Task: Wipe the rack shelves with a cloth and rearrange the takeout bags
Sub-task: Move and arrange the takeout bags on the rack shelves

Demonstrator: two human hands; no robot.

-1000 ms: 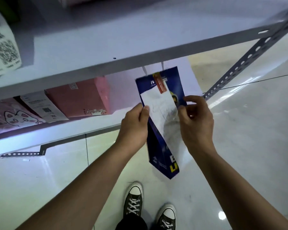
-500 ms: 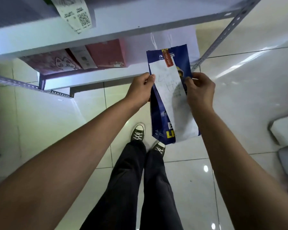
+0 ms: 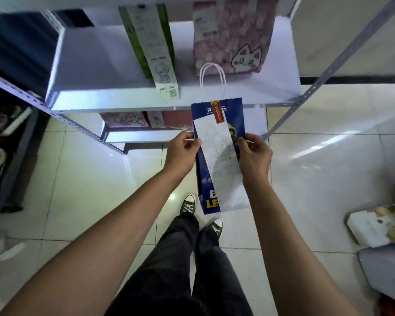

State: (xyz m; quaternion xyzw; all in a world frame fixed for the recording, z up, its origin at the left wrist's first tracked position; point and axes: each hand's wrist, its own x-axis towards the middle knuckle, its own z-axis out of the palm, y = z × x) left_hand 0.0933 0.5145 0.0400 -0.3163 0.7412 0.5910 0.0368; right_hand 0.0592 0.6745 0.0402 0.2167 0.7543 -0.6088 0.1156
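Note:
A blue takeout bag (image 3: 204, 183) with a long white receipt and white twine handles hangs in front of the rack. My left hand (image 3: 182, 151) pinches its left edge and my right hand (image 3: 254, 153) pinches its right edge, both near the top. On the white shelf (image 3: 100, 65) above stand a green bag (image 3: 167, 42) with a long receipt and a pink cat-print bag (image 3: 233, 37). More pink bags (image 3: 128, 118) sit on the lower shelf. No cloth is visible.
Grey perforated rack uprights (image 3: 342, 58) slant at left and right. A dark cluttered unit (image 3: 7, 124) stands at the left. A white box (image 3: 379, 226) and a grey container (image 3: 388, 270) lie on the tiled floor at right. My feet stand below the bag.
The view has tilted up and back, revealing the upper shelf with the green and pink bags. The blue bag stays held in both hands, now raised toward that shelf's front edge.

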